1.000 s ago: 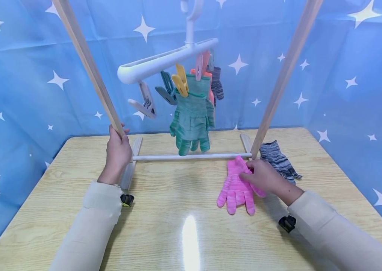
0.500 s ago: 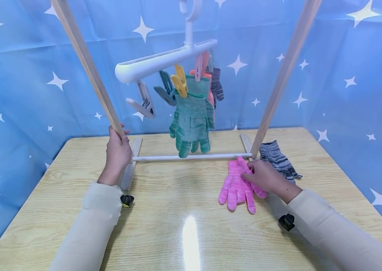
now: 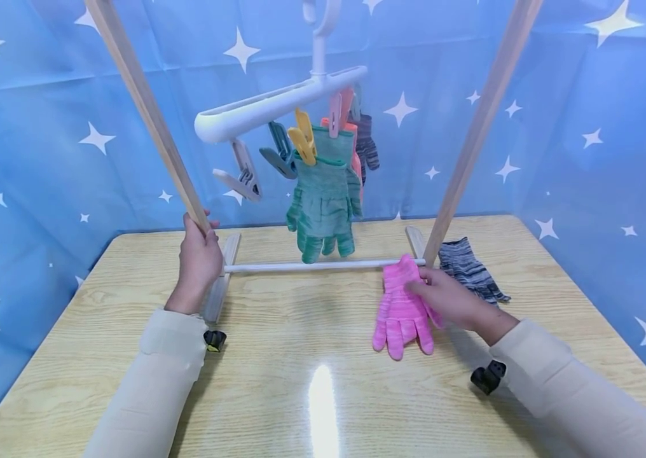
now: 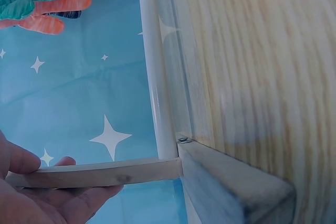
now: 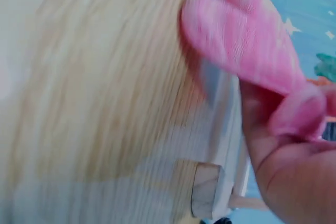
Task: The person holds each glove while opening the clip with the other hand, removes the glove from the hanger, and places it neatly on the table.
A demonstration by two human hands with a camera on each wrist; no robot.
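My left hand (image 3: 198, 261) grips the left wooden upright (image 3: 148, 111) of a rack, thumb on one side and fingers on the other. A pink knitted glove (image 3: 403, 308) is pinched in my right hand (image 3: 451, 296) near the foot of the right upright (image 3: 483, 133); its fingers point down toward the table. In the right wrist view the pink glove (image 5: 247, 40) is close over the wood. A green glove (image 3: 325, 203) hangs by a yellow clothespin (image 3: 304, 137) from a white hanger (image 3: 283, 105). Behind it hang a coral glove (image 3: 355, 149) and a dark striped glove (image 3: 367, 143).
A grey-black striped glove (image 3: 468, 270) lies on the table (image 3: 243, 381) beyond my right hand. A white crossbar (image 3: 323, 265) joins the rack's wooden feet (image 3: 217, 292). A grey clothespin (image 3: 245, 172) and a dark teal clothespin (image 3: 281, 149) dangle at the hanger's near end.
My right hand has lifted the pink glove slightly, and its cuff now overlaps the crossbar in the head view. My left hand stays on the upright.
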